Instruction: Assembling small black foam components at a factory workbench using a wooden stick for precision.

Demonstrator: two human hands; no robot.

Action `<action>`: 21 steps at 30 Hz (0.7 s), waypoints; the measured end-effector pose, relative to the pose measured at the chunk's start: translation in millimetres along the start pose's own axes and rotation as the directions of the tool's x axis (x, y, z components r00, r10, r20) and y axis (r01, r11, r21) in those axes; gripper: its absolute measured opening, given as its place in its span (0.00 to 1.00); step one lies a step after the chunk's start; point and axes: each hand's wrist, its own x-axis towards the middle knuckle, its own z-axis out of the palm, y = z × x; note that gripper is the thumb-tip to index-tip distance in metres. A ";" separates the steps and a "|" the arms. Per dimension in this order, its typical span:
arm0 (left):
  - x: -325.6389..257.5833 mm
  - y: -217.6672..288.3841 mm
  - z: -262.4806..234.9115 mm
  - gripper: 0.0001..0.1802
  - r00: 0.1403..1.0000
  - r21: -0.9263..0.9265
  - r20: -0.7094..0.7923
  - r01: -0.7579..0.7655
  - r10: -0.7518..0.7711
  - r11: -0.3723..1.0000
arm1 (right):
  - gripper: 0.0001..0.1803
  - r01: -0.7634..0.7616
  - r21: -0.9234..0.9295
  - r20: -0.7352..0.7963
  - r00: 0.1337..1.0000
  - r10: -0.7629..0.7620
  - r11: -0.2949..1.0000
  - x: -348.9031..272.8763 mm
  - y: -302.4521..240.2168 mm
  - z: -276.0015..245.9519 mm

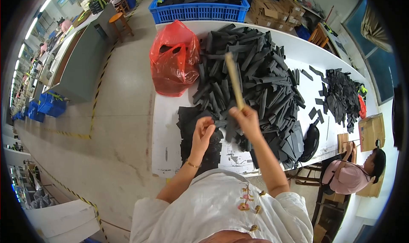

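Observation:
My right hand is closed round the lower end of a flat tan wooden stick, which points away over the pile and is slightly blurred. Under it spreads a large heap of curled black sheet pieces; their material I cannot make out. My left hand has its fingers curled, with a small black piece at its fingertips. Flatter black pieces lie in overlapping layers on the white table beside and below my left hand. A dark blurred piece shows next to my right wrist.
A red plastic bag stands at the table's left edge. Beyond the far edge is a blue crate of black pieces. At right lie a smaller black heap, a black bag and a cardboard box; a seated person works there.

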 end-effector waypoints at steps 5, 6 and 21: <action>23.9 -11.5 -16.1 0.07 0.925 -0.195 0.224 0.350 -0.306 0.916 | 0.15 -0.142 0.225 0.156 0.982 0.109 0.964 -21.3 7.0 37.1; 22.7 -11.4 -13.6 0.07 0.924 -0.195 0.227 0.354 -0.309 0.915 | 0.15 -0.111 0.220 0.147 0.986 0.080 0.969 -22.4 6.9 35.1; -40.2 -52.0 -16.2 0.10 0.874 0.464 0.384 0.098 -0.299 0.881 | 0.20 -0.057 -0.806 -0.280 0.914 -0.294 0.590 41.8 22.1 -68.3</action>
